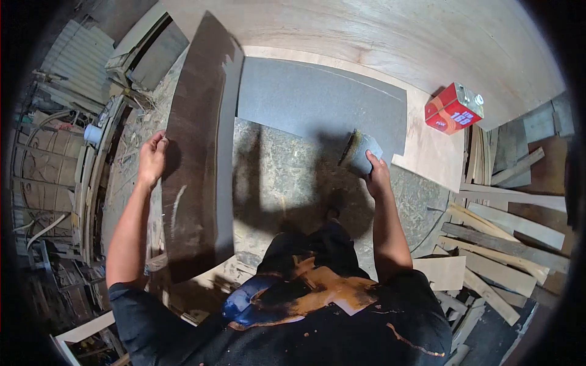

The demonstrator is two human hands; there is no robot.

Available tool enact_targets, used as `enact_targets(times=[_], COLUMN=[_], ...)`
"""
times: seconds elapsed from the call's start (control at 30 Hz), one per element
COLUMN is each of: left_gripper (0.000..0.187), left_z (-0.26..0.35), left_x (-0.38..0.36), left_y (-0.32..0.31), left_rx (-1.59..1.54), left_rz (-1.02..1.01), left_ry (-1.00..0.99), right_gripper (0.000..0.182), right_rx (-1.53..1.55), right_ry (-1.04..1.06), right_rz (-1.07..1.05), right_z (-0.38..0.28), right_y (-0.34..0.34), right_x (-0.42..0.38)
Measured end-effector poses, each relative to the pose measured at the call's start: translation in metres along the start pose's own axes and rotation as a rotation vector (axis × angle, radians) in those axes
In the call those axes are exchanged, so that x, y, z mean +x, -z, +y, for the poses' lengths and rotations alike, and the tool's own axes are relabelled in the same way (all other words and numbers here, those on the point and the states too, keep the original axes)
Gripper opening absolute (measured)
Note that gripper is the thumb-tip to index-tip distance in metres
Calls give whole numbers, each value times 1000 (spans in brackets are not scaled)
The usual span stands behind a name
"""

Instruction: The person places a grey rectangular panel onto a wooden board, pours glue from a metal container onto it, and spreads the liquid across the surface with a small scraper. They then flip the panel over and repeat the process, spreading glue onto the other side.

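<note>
A dark brown sheet [195, 146] stands tilted on the left, its left edge pinched between the fingers of my left hand [152, 160]. My right hand [378, 175] is closed on a flat grey spreader [363, 154] with a stained, yellowish edge, held above the floor near a grey sheet. That grey sheet [317, 91] lies on a pale plywood board [427, 152], its left end close to the brown sheet. On the board's right part stands a red can [452, 110] with a metal top and a white cap.
A large plywood panel [390, 30] rises behind the board. Loose wood strips [500, 262] are piled at the right. Wooden frames, scraps and a corrugated sheet [76, 61] fill the left side. A stained concrete floor [281, 165] shows in the middle, with shadows on it.
</note>
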State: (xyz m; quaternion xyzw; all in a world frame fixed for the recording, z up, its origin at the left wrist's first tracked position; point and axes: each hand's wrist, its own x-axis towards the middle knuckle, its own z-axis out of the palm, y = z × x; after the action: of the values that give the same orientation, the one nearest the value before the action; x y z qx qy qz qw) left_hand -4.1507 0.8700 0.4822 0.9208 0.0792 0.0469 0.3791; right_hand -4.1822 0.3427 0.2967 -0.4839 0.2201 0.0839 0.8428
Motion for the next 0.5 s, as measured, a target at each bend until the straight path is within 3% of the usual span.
enact_targets(times=[0.07, 0.17, 0.2, 0.3, 0.47, 0.5], left_gripper=[32, 31, 31, 22, 21, 21], left_z=[9, 50, 59, 105, 163, 174], left_x=[2, 9, 15, 34, 74, 82], left_y=[19, 38, 40, 33, 6, 1], left_rx=[146, 292, 299, 216, 204, 207], left_rz=[-18, -222, -228, -544, -687, -739], left_ry=[-71, -123, -138, -197, -304, -243], right_gripper=[38, 43, 44, 46, 42, 41], right_rx=[11, -15, 15, 96, 247, 229], right_ry=[8, -20, -16, -14, 113, 123], right_rz=[32, 140, 144, 170, 180, 212], right_z=[13, 21, 24, 19, 8, -1], right_y=[5, 11, 13, 14, 34, 39], right_x=[-13, -34, -41, -60, -58, -55])
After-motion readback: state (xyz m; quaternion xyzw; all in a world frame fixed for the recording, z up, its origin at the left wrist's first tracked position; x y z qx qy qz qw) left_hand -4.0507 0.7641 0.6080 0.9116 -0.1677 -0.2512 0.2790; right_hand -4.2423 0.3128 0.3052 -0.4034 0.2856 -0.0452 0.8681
